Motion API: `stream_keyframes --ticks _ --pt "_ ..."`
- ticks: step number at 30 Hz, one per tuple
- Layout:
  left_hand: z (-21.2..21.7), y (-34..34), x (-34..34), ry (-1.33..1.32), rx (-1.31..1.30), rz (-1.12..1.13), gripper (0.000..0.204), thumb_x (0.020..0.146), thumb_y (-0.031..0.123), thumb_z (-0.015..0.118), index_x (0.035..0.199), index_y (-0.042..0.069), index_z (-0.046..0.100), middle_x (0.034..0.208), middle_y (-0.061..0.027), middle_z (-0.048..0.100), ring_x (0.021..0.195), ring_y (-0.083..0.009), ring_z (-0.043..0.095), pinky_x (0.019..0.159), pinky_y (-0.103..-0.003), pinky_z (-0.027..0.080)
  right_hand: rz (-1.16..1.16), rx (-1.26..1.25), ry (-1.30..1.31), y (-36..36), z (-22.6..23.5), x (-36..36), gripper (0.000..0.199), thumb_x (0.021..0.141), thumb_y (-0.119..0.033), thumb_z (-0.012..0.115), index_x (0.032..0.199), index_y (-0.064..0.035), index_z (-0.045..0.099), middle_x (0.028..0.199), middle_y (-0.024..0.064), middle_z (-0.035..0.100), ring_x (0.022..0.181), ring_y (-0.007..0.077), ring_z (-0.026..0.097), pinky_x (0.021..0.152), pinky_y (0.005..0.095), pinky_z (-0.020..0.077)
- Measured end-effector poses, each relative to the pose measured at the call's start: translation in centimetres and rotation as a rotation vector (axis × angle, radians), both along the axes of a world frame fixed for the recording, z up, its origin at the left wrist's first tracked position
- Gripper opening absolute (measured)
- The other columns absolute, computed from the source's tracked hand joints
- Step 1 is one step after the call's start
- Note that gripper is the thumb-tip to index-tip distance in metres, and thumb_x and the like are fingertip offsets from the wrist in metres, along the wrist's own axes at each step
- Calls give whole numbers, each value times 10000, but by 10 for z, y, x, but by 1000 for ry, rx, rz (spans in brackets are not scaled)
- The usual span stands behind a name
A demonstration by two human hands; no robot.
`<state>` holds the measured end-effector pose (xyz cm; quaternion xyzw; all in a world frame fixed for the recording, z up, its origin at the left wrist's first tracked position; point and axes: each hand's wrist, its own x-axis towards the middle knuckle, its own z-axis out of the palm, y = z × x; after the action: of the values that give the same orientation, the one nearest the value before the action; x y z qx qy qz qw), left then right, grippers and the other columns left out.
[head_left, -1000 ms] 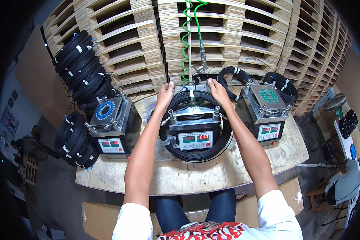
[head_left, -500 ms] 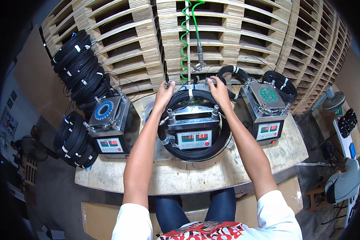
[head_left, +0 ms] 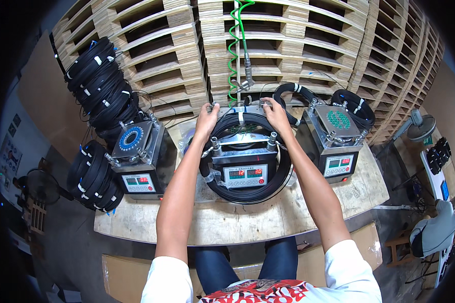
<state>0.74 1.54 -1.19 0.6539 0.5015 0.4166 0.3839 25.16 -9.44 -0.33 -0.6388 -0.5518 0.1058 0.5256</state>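
A black cable coil lies looped around the middle winding machine, a metal box with red digit displays. My left hand grips the coil's far left arc. At the far right arc, my right hand holds the same coil. A white tie wraps the coil between my hands. Just above them hangs a green spiral hose ending in a metal fitting.
Similar machines stand left and right on the wooden table. Bundles of black coils hang at the left, more behind the right machine. Stacked wooden pallets form the back wall. A fan stands right.
The hanging hose fitting has risen slightly away from the coil. My hands stay on the coil's far edge, shifting only a little.
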Motion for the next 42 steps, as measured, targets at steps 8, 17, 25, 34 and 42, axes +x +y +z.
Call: stream_keyframes --ticks 8,17,25,34,42 --pt "11 -13 -2 11 46 52 619 951 518 571 1337 34 577 1202 -226 668 1153 -346 625 981 -396 461 -47 91 -52 12 -16 11 310 997 -147 510 1278 -55 604 928 160 701 840 209 688 781 334 524" --pt "28 -36 -9 -37 160 113 508 1009 449 517 961 -9 731 744 -112 716 716 -207 669 721 -352 495 16 -315 464 51 -6 32 437 983 -383 560 1158 15 600 792 143 667 606 186 648 546 335 515" --pt "24 -39 6 -68 162 97 459 1029 380 504 934 -6 734 735 -95 722 659 -144 643 660 -306 488 -380 -351 542 113 -38 62 450 846 -408 759 967 22 706 935 139 711 776 281 672 645 414 530" --pt "26 -38 -9 -72 160 137 386 974 328 534 925 5 739 712 -100 712 670 -183 654 687 -329 484 16 -134 1143 99 -38 46 252 966 -256 633 1112 -61 700 744 16 587 584 128 483 556 298 426" --pt "28 -44 19 -141 191 79 289 926 232 563 947 3 737 730 -96 716 692 -181 675 673 -313 495 -217 -31 371 96 -27 88 474 790 -305 719 1192 -57 672 1169 237 675 1134 379 629 969 409 485"
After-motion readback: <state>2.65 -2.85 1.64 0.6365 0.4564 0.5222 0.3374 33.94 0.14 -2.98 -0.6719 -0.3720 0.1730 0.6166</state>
